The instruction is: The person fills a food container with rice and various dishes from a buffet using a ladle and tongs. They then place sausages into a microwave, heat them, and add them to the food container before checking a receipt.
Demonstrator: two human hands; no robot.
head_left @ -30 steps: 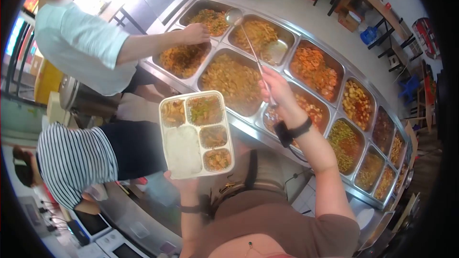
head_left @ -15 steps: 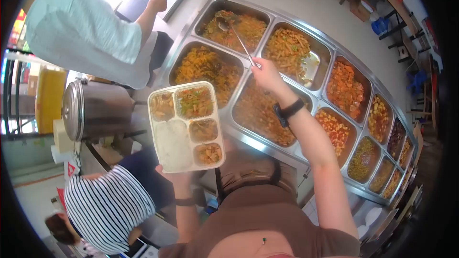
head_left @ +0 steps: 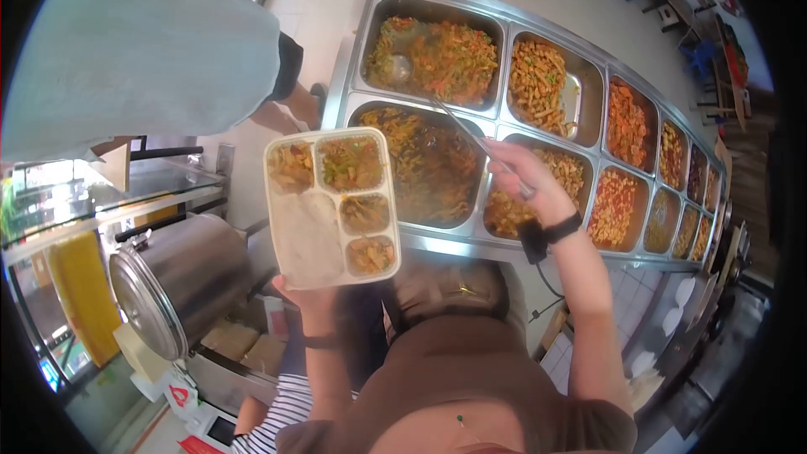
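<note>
- While the left hand (head_left: 313, 296) grips the compartment tray (head_left: 329, 206) from underneath at its near edge, the tray sits level over the counter's front edge, with rice and four dishes in it.
- Right hand (head_left: 523, 175) is closed around the handle of a long ladle (head_left: 437, 105); its bowl is down in the far-left pan (head_left: 433, 50) of mixed veg.
- The ladle handle crosses over the noodle pan (head_left: 429, 164) just beside the tray.
- More pans (head_left: 626, 122) curve off to the right.
- A big steel pot (head_left: 172, 282) stands down left, and a person in a pale shirt (head_left: 134, 42) is close by on the left.
</note>
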